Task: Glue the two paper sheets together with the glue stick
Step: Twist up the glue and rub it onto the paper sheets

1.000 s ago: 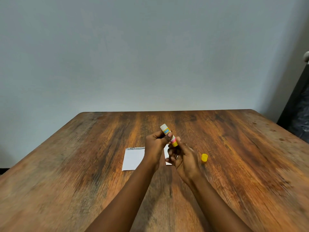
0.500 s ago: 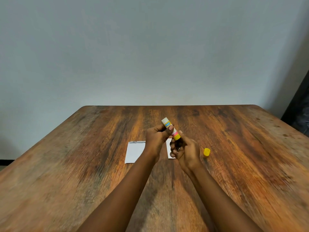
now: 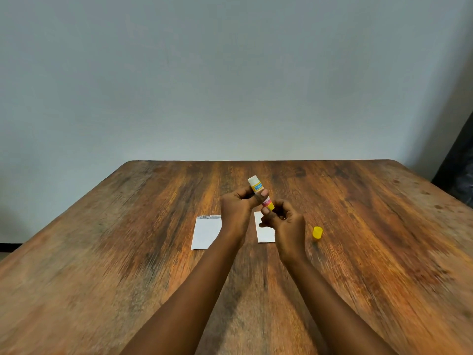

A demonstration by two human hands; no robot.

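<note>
Both hands hold the uncapped glue stick [image 3: 256, 186] above the table, tilted with its white tip up and to the left. My left hand [image 3: 236, 208] pinches the tube's middle between thumb and fingers. My right hand [image 3: 284, 225] grips the yellow base at the lower end. Two small white paper sheets lie flat on the table under the hands: the left sheet [image 3: 204, 233] is partly covered by my left wrist, and only a strip of the right sheet [image 3: 265, 233] shows beside my right hand.
The yellow glue cap [image 3: 317, 233] lies on the wooden table [image 3: 102, 252] just right of my right hand. A grey wall stands behind the table's far edge. A dark object [image 3: 458, 175] is at the far right.
The view has tilted slightly, so the table and hands sit a little lower in frame than half a second ago. The right fingers have shifted on the stick's base; the papers and cap stay put.
</note>
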